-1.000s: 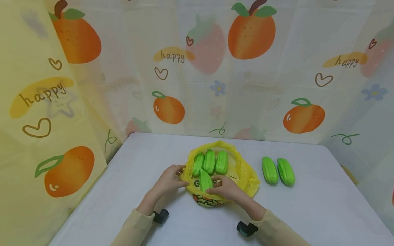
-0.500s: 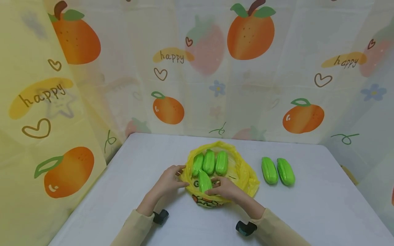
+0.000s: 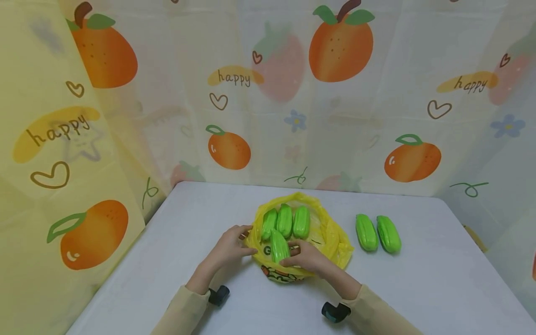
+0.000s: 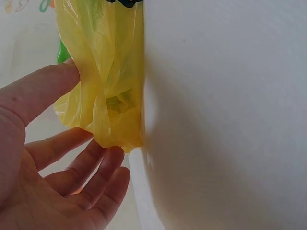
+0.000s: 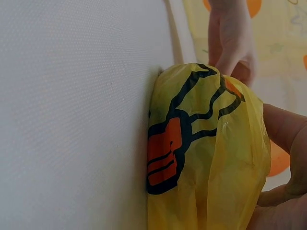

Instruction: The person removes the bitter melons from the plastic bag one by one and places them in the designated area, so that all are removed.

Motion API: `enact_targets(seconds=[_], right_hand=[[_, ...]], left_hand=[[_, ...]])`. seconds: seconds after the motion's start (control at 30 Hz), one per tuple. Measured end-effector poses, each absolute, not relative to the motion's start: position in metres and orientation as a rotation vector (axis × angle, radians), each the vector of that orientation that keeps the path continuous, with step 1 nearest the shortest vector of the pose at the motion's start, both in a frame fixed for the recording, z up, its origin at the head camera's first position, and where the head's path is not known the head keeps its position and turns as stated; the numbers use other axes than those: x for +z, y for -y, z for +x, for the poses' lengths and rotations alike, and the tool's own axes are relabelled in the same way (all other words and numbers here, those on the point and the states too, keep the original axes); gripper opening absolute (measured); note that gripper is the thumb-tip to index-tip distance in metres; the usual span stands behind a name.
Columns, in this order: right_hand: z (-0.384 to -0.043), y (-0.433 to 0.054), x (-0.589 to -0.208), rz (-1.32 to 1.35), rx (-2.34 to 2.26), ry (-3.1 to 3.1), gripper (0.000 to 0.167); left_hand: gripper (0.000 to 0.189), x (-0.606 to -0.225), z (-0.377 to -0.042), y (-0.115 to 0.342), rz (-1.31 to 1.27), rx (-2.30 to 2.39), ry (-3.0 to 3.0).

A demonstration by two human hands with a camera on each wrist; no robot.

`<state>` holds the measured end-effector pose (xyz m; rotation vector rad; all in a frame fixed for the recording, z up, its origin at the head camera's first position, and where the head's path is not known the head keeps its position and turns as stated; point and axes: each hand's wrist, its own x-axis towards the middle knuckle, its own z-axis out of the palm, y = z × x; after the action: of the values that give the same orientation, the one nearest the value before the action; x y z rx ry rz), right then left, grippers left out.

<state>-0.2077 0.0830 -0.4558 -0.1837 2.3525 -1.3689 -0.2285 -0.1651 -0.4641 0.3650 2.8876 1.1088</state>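
A yellow plastic bag (image 3: 331, 228) with a printed cartoon design lies with its mouth spread on the white table. Inside, three glossy green oblong packets (image 3: 285, 221) stand side by side at the back. A fourth green packet (image 3: 278, 246) leans nearer the front rim, and my right hand (image 3: 309, 256) grips it between thumb and fingers. My left hand (image 3: 230, 243) holds the bag's left edge, its thumb (image 4: 53, 88) against the yellow film and the other fingers curved around below. In the right wrist view the bag's side hides the gripped packet.
Two more green packets (image 3: 377, 233) lie side by side on the white table (image 3: 427, 279), right of the bag. A fruit-printed curtain (image 3: 356, 111) hangs behind the table and along the left. Both wrists carry a black camera (image 3: 336, 311).
The gripped packet shifts very slightly inside the bag. Both hands, the bag and the other packets hold their places.
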Motion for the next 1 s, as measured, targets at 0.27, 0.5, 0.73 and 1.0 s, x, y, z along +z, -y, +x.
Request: enact_targets(seconds=[0.27, 0.5, 0.73, 1.0], right_hand=[[-0.211, -0.088, -0.451, -0.199, -1.384, -2.336, 0.077], [-0.211, -0.092, -0.440, -0.163, -1.489, -2.262, 0.078], [-0.213, -0.094, -0.434, -0.141, -1.563, -2.243, 0.077], [-0.217, -0.103, -0.428, -0.116, -1.585, -2.277, 0.076]], left_hand=[[0.072, -0.464, -0.229, 0.165, 0.377, 1.098, -2.887], [0.072, -0.464, -0.230, 0.165, 0.375, 1.107, -2.875], [0.070, -0.465, -0.230, 0.166, 0.369, 1.114, -2.882], [0.071, -0.465, -0.229, 0.166, 0.366, 1.115, -2.883]])
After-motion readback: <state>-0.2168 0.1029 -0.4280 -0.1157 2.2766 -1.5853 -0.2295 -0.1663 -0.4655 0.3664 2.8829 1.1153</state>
